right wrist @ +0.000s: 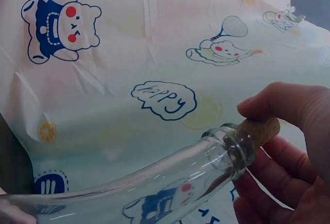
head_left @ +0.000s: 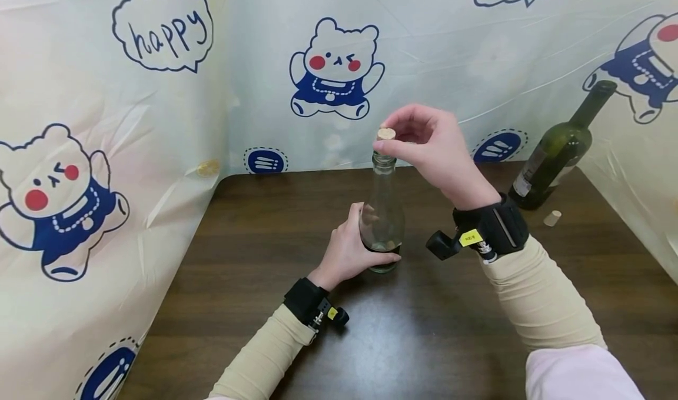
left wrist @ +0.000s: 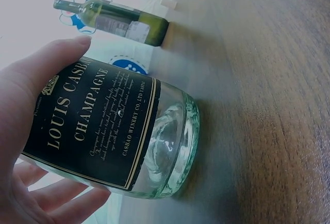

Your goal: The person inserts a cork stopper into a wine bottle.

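A clear glass champagne bottle (head_left: pixel 382 212) stands upright on the brown table, a black label round its lower part. My left hand (head_left: pixel 352 247) grips its body from the left; in the left wrist view, thumb and fingers wrap the label (left wrist: pixel 98 121) above the thick glass base. At the top, my right hand (head_left: pixel 431 150) pinches a cork (right wrist: pixel 262 130) between thumb and fingers. The cork sits at the mouth of the bottle neck (right wrist: pixel 229 146), most of it showing above the rim.
A green wine bottle (head_left: pixel 556 147) stands at the table's back right. Beside its base lies a second cork (head_left: pixel 552 218). A printed curtain (head_left: pixel 424 53) hangs behind and along both sides of the table (head_left: pixel 254 229).
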`<state>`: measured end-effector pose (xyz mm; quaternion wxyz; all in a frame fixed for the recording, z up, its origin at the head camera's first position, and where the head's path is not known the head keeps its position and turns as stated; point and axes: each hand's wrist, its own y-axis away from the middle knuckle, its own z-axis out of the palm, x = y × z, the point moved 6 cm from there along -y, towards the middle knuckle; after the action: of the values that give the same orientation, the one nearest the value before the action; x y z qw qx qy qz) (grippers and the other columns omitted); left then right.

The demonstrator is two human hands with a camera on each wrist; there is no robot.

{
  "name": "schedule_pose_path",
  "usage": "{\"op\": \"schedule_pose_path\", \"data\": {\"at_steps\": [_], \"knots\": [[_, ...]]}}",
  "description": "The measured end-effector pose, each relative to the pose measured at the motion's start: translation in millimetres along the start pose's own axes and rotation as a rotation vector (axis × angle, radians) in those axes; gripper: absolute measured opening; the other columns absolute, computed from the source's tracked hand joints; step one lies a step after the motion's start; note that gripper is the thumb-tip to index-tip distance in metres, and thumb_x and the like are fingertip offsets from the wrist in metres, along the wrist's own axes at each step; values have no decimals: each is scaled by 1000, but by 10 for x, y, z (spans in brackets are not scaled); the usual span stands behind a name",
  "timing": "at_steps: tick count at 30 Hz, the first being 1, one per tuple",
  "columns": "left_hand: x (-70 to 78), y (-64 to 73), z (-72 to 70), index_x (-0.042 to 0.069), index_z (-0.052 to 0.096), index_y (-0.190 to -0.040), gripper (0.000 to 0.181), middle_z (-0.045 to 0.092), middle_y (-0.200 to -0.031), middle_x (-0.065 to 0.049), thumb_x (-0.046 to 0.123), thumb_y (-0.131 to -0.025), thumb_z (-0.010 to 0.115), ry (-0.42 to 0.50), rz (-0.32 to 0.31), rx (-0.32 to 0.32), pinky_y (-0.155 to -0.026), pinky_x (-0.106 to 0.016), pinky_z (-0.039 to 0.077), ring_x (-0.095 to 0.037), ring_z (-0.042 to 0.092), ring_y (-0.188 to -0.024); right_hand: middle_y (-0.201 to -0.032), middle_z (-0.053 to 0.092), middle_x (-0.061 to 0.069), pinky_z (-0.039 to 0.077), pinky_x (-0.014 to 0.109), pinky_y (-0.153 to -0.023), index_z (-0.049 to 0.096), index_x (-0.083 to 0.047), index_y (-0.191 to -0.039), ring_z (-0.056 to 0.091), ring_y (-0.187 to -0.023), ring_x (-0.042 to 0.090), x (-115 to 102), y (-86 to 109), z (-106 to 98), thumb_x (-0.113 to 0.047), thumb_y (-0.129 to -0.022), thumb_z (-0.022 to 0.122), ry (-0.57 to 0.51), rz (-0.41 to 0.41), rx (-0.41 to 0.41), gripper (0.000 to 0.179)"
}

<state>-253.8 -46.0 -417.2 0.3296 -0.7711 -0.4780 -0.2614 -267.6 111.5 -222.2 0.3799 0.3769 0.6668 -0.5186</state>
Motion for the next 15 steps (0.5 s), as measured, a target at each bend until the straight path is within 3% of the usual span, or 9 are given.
{"op": "schedule_pose_path", "data": {"at_steps": [4,11,15], "knots": [[7,-3,-1,21,36,-141,103,65,-128,9,60,-62,89,-1,2,0,-87,-43,55,-15,65,-107,-98,72,7,56,27,-78,73,-4,-106,67,-89,27,40,15,3,-17,-85,82,25,-1,-2,27],[2,-4,2,22,35,-143,105,64,-130,9,64,-62,87,7,2,-5,-88,-42,55,-15,65,-110,-103,73,8,55,29,-87,71,-4,-107,67,-98,29,113,45,53,-14,-87,80,-76,-21,8,25],[-8,1,2,23,35,-144,104,64,-129,10,61,-63,88,14,-1,2,-88,-40,56,-13,65,-109,-107,75,4,50,38,-93,65,-10,-112,66,-108,27,194,62,209,-23,-99,61,-202,16,-88,18]]}}
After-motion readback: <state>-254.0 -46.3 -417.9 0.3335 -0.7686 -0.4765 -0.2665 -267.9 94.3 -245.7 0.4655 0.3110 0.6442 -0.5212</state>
